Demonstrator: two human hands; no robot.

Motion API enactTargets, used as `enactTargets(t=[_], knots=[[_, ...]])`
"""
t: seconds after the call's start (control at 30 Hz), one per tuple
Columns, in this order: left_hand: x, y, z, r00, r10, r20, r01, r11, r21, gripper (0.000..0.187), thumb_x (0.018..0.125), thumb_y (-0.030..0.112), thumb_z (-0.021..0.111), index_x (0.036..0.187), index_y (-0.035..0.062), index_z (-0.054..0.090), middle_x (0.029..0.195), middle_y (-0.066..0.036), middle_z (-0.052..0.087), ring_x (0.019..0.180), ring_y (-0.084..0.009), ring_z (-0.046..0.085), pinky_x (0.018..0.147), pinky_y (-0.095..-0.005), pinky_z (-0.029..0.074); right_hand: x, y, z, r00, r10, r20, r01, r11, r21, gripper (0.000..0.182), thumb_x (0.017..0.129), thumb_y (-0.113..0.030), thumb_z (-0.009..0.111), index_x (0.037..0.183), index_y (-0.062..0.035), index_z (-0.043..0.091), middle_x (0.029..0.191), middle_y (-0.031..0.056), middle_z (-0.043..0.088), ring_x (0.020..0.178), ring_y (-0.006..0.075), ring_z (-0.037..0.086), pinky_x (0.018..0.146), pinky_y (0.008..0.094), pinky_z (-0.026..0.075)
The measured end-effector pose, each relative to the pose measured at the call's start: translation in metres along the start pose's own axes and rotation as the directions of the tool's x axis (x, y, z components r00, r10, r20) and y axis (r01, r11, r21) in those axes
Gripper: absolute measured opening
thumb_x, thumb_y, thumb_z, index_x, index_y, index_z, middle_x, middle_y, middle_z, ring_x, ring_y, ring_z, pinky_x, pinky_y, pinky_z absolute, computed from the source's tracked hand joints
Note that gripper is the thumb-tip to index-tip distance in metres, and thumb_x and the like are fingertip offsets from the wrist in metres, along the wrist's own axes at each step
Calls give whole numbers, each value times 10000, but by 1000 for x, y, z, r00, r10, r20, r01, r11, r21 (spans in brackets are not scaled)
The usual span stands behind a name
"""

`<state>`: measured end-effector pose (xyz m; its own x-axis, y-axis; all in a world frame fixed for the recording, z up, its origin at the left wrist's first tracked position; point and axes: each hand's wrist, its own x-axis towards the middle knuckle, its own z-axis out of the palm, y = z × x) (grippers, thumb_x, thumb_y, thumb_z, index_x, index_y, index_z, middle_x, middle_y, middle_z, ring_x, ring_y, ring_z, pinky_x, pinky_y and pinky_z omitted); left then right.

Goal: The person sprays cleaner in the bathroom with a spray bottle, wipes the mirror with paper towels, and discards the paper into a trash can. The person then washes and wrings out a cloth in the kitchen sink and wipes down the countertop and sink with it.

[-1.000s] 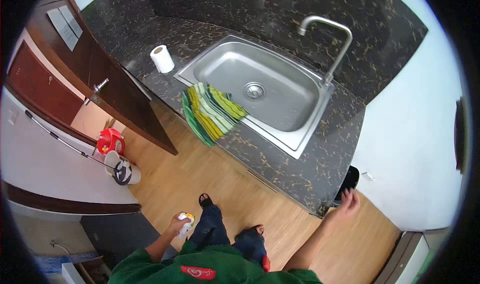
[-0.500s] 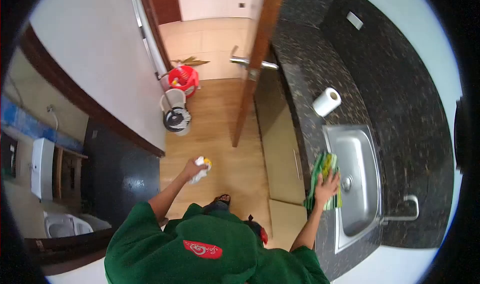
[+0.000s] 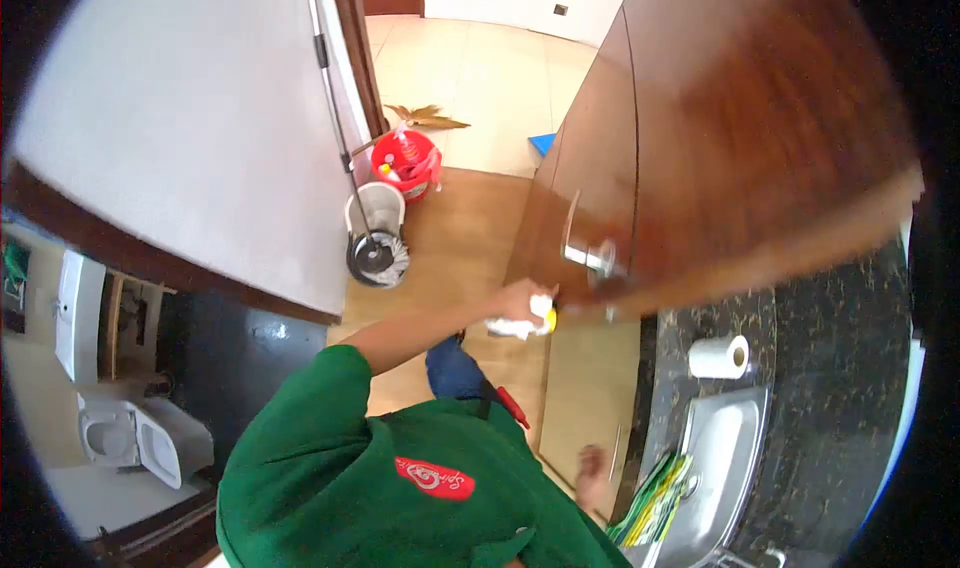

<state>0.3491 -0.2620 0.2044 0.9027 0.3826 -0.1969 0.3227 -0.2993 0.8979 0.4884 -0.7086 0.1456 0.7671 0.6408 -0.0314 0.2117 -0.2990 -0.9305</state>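
My left hand (image 3: 522, 298) is closed around a crumpled white cloth (image 3: 515, 326) with a bright yellow patch at its side; whether the yellow belongs to the cloth cannot be made out. It is close to the edge of the brown wooden door (image 3: 720, 128), below the metal door handle (image 3: 590, 256). Low in the view, my right hand (image 3: 592, 476) hangs in front of the beige cabinet (image 3: 590, 388), its fingers smeared by motion. Beside it, a green and yellow striped cloth (image 3: 655, 503) lies over the front rim of the steel sink (image 3: 725, 438), apart from the hand.
A paper towel roll (image 3: 715, 358) lies on the dark speckled counter (image 3: 690, 313). Along the left wall stand a red bucket (image 3: 405, 178) with bottles and a mop bucket (image 3: 375, 208) with a mop (image 3: 375, 258). A toilet (image 3: 135, 438) shows through the left doorway.
My left hand has moved right to the door with the white cloth. My right hand has left the striped cloth. The door now spans much more of the view, which has turned.
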Motion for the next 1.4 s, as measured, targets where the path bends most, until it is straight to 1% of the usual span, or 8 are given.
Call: enactTargets(t=[0.33, 0.5, 0.7, 0.83, 1.0, 1.03, 1.07, 1.4], knots=[[103, -9, -66, 901, 374, 221, -332, 920, -206, 615, 597, 265, 720, 1141, 39, 543, 951, -152, 626, 868, -336, 592, 792, -398, 468, 135, 87, 150, 563, 692, 453, -827, 470, 310, 133, 841, -127, 500, 869, -38, 594, 738, 79, 590, 619, 188, 539, 539, 282, 440], [164, -118, -182, 995, 60, 80, -23, 915, -402, 436, 636, 194, 705, 1040, 64, 609, 899, -88, 640, 813, -209, 606, 741, -333, 483, 192, 82, 228, 694, 686, 221, -709, 596, 377, 110, 794, -103, 556, 883, -67, 611, 718, 84, 593, 647, 205, 550, 584, 338, 453], [255, -192, -323, 972, -214, 93, 223, 741, -634, 407, 674, 149, 692, 1063, 68, 603, 873, -55, 637, 739, -137, 591, 673, -287, 490, 374, -37, 337, 797, 576, 180, -374, 706, -602, 227, 781, -155, 568, 958, -24, 622, 998, 186, 597, 905, 299, 580, 798, 376, 456], [331, -182, -401, 912, -373, 172, 367, 553, -748, 397, 753, 175, 670, 1118, 66, 561, 875, -50, 629, 719, -136, 602, 637, -272, 491, 559, -238, 466, 858, 363, 363, -459, 859, 226, 554, 807, -113, 604, 1308, -49, 376, 1393, 125, 308, 1189, 312, 429, 973, 399, 373], [423, -225, -438, 940, -114, -322, -78, 847, -526, 328, 818, 337, 548, 1025, 84, 576, 887, -45, 626, 832, -166, 597, 758, -350, 478, 748, -285, 616, 811, -166, 561, 265, 959, -99, 841, 599, -179, 798, 1304, -103, 346, 1225, 181, 408, 1146, 349, 416, 965, 422, 365], [439, -238, -484, 970, -241, -32, 94, 493, -865, 345, 826, 361, 524, 1027, 86, 580, 933, -50, 623, 887, -174, 586, 800, -361, 462, 781, -281, 637, 779, -256, 572, 339, 940, -42, 824, 566, -204, 818, 1265, -104, 393, 1173, 183, 441, 1081, 342, 472, 936, 415, 393], [453, -253, -522, 936, -216, 278, 290, 26, -957, 365, 835, 385, 501, 1029, 87, 584, 978, -55, 620, 942, -181, 575, 842, -373, 446, 816, -269, 661, 752, -199, 629, 235, 972, 26, 804, 555, -207, 821, 1241, -107, 413, 1164, 187, 449, 1058, 333, 487, 918, 408, 405], [335, -374, -589, 629, -716, -303, -173, 251, -953, 410, 946, 297, 342, 1253, 31, 400, 1308, -178, 440, 1160, -288, 475, 940, -388, 399, 1101, -54, 798, 797, 345, 496, -200, 925, -322, 885, 486, -293, 832, 1216, -43, 398, 1129, 225, 452, 1003, 307, 511, 872, 383, 444]])
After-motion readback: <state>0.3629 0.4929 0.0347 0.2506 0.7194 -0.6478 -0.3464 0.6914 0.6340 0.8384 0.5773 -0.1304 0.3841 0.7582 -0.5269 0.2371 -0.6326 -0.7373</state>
